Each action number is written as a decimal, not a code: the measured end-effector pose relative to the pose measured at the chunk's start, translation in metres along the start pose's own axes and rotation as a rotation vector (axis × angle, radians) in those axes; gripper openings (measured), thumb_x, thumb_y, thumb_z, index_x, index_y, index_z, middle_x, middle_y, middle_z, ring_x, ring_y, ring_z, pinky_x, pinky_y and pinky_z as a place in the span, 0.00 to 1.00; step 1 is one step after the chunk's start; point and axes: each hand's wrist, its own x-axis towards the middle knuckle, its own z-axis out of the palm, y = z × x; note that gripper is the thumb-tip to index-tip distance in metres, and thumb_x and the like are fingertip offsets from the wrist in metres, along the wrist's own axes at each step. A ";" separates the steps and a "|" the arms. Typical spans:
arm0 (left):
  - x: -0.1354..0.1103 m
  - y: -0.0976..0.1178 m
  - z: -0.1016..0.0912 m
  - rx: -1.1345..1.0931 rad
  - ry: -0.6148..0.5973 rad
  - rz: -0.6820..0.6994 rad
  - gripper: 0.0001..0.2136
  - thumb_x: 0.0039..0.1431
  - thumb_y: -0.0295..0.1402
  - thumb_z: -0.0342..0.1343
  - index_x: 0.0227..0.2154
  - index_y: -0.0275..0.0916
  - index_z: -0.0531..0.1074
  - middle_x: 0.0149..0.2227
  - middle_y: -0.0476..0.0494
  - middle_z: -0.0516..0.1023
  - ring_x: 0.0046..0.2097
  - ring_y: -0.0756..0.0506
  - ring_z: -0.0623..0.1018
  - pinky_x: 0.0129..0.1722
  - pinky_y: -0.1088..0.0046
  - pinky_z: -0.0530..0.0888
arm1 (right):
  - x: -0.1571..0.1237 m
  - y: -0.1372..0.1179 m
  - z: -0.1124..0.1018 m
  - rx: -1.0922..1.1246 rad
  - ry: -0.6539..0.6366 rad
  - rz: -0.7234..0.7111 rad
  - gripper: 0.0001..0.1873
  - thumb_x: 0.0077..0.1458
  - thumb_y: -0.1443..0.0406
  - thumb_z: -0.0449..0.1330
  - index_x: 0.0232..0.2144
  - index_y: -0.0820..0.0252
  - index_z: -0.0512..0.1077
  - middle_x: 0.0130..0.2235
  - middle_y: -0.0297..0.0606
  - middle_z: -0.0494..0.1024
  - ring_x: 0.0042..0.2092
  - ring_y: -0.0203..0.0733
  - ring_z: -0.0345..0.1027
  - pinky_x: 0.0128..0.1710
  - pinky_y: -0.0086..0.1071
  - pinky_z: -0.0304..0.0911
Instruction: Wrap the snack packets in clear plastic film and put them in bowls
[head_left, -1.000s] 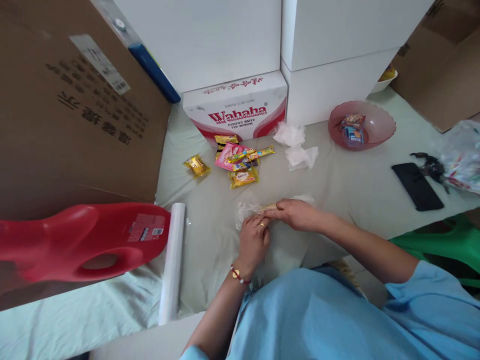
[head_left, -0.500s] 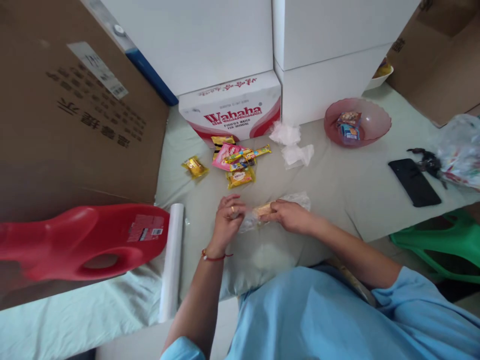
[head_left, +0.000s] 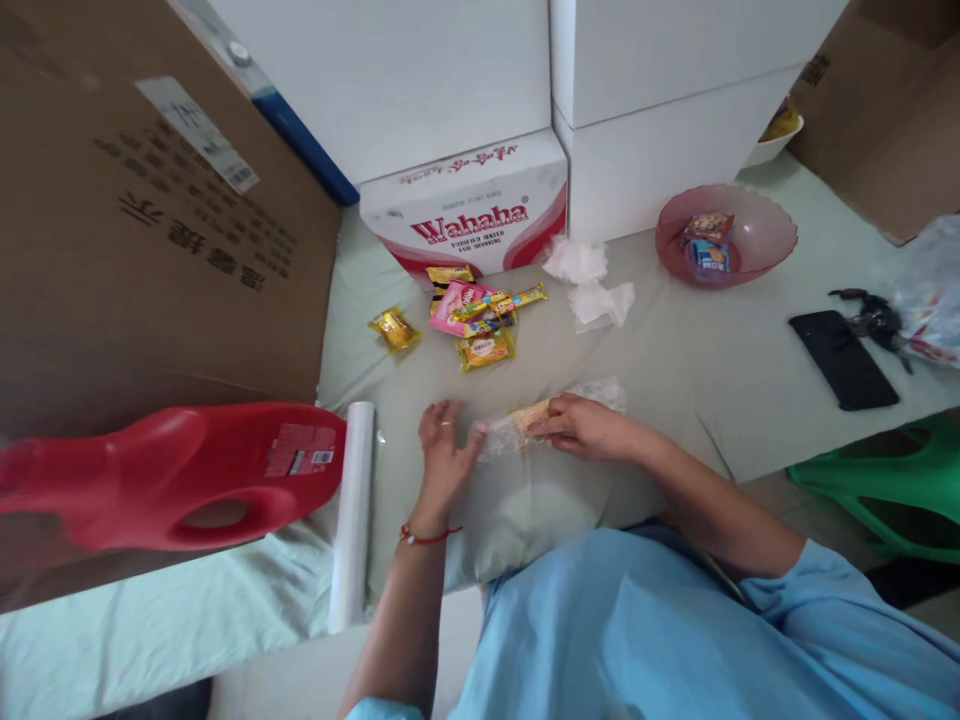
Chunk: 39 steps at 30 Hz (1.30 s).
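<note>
A tan snack lies at the front of the table in clear plastic film, which spreads out past both its ends. My right hand grips the snack's right part, thumb and fingers bent over it; the fingers hide some of it. At the film's left end, my left hand is open with thumb and fingers apart. Its thumb tip is at the film's edge; whether it touches I cannot tell. Beyond the hands lie a yellow packet, a pink packet and a thin yellow stick packet.
To the left are a red jug, a white roll and a big carton. A Wahaha box stands behind. On the right are a pink bowl with packets and a black phone. Crumpled film lies mid-table.
My left hand has moved a little left, off the film's left end, and its fingers have spread. The right hand stays on the snack. The view has shifted slightly.
</note>
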 end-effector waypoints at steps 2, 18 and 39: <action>0.001 0.010 0.004 0.035 -0.148 0.070 0.17 0.55 0.50 0.64 0.36 0.41 0.77 0.56 0.36 0.76 0.63 0.35 0.70 0.66 0.49 0.66 | -0.001 0.000 0.001 -0.018 -0.007 0.015 0.22 0.63 0.70 0.63 0.58 0.52 0.80 0.43 0.43 0.79 0.46 0.45 0.72 0.50 0.36 0.66; -0.005 0.097 0.058 -0.087 -0.280 0.221 0.18 0.63 0.25 0.47 0.48 0.36 0.79 0.50 0.35 0.78 0.53 0.41 0.78 0.57 0.59 0.76 | -0.027 0.000 -0.017 0.171 0.064 0.013 0.20 0.64 0.71 0.58 0.55 0.56 0.79 0.52 0.44 0.80 0.54 0.46 0.73 0.57 0.41 0.67; -0.048 0.091 0.072 0.496 -0.234 0.446 0.24 0.66 0.22 0.46 0.63 0.31 0.70 0.64 0.26 0.73 0.66 0.33 0.71 0.62 0.49 0.73 | 0.053 -0.031 -0.015 -0.152 0.107 0.580 0.11 0.70 0.68 0.54 0.45 0.62 0.76 0.45 0.46 0.81 0.45 0.43 0.74 0.45 0.32 0.63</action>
